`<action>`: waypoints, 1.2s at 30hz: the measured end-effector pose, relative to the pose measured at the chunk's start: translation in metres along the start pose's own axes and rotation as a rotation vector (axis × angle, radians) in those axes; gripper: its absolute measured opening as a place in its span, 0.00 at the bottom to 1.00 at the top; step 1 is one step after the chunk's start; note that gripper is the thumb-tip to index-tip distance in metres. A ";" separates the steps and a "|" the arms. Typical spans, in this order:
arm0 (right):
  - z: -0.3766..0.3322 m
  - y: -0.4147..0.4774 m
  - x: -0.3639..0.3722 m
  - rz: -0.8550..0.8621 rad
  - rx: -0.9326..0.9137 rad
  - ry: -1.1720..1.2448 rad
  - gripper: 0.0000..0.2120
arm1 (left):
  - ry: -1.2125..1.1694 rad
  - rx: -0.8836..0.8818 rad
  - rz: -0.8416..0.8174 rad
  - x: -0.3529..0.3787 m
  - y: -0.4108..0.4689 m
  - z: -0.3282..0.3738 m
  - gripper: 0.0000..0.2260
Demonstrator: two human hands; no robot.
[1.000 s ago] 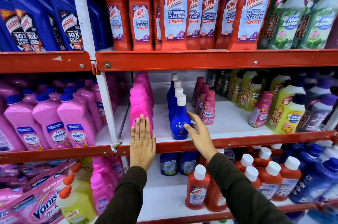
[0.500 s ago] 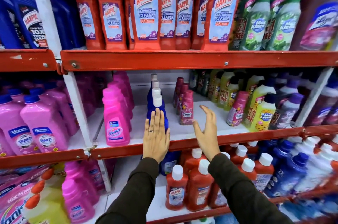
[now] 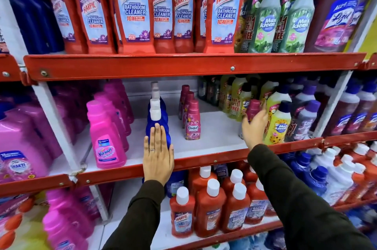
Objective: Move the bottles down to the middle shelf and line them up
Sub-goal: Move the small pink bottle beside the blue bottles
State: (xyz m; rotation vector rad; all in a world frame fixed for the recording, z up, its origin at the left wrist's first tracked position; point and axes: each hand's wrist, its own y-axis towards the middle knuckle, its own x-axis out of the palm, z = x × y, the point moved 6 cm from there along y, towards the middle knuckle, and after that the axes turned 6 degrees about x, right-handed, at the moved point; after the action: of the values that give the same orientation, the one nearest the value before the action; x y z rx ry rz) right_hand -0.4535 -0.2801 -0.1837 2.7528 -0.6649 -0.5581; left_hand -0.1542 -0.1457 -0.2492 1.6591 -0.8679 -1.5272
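On the middle shelf stand rows of bottles. My left hand lies flat, fingers together, against the front of the blue white-capped bottle that heads a row. My right hand is spread open at a small pink bottle beside the yellow Max Kleen bottles; I cannot tell whether it touches it. A row of pink Comfort bottles stands between my hands. Pink Vanish bottles line up to the left. Red Harpic bathroom cleaner bottles fill the top shelf.
Green Max Kleen bottles and a Lizol bottle stand top right. Purple-capped bottles crowd the middle shelf's right. Small red Harpic bottles fill the lower shelf. A white upright post divides the bays. Red shelf lips front each level.
My right hand has swung right, from beside the Comfort row to the pink bottle by the yellow ones. My left hand stays flat on the blue bottle. The view has shifted right.
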 end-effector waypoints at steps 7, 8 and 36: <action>0.006 0.028 -0.003 -0.051 0.050 -0.023 0.22 | 0.022 0.008 -0.004 0.000 0.001 0.001 0.31; 0.007 0.028 -0.005 -0.045 0.043 -0.033 0.20 | 0.027 0.007 -0.005 0.000 0.001 0.001 0.31; -0.066 -0.104 0.072 -0.294 -0.195 0.086 0.23 | -0.007 -0.004 0.025 0.002 -0.001 -0.002 0.33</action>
State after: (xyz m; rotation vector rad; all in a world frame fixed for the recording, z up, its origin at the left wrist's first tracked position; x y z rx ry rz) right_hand -0.3272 -0.2150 -0.1805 2.6843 -0.1738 -0.5289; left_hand -0.1520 -0.1471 -0.2513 1.6354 -0.8859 -1.5178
